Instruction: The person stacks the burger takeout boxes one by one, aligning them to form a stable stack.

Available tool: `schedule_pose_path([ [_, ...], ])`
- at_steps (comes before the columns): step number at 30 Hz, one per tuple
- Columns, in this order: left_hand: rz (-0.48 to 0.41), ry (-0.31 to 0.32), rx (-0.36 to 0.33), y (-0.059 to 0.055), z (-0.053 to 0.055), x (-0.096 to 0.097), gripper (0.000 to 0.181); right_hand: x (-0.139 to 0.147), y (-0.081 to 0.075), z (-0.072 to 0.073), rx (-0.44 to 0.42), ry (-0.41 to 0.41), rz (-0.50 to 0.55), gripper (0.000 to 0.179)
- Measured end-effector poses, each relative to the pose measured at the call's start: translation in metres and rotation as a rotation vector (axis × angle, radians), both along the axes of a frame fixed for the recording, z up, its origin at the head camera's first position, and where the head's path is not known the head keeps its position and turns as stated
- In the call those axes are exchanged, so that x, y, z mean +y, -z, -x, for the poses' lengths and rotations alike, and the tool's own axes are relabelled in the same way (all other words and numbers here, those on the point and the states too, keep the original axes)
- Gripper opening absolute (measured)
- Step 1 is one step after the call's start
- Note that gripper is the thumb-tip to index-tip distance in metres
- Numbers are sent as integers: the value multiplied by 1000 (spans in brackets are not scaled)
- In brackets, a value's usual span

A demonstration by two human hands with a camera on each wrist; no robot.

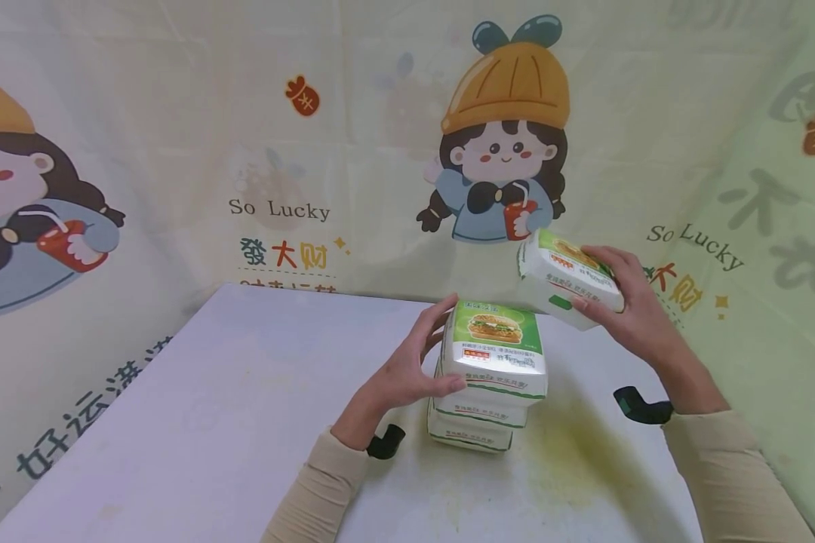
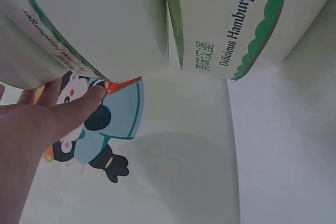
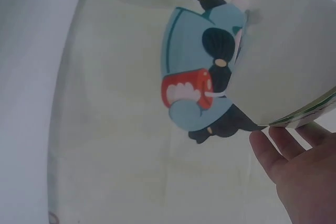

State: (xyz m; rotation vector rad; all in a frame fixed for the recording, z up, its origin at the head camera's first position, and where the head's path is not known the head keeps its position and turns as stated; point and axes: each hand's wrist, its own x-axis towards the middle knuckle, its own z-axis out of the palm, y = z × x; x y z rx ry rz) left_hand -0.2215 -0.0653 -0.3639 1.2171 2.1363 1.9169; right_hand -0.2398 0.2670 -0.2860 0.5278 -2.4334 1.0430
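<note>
A stack of white-and-green hamburger boxes (image 1: 484,413) stands on the table in the head view. At its left, my left hand (image 1: 417,360) grips the top hamburger box (image 1: 496,348), thumb at the front and fingers along the far left side. That box sits slightly to the right of those beneath it. To the right of the stack, my right hand (image 1: 626,303) holds another hamburger box (image 1: 555,290) tilted in the air, thumb on its front. In the right wrist view, the held box (image 3: 294,51) hides part of the fingers.
The white table (image 1: 244,400) extends left of the stack and in front of it. A yellowish stain (image 1: 573,445) marks its right part. Behind the table hangs a printed cloth (image 1: 380,136) with cartoon figures, and it continues along both sides.
</note>
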Motion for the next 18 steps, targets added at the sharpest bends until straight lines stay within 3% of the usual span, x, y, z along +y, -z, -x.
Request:
schedule_pose_path([
  [18, 13, -27, 12, -3, 0, 2, 94, -23, -23, -24, 88, -123, -52, 74],
])
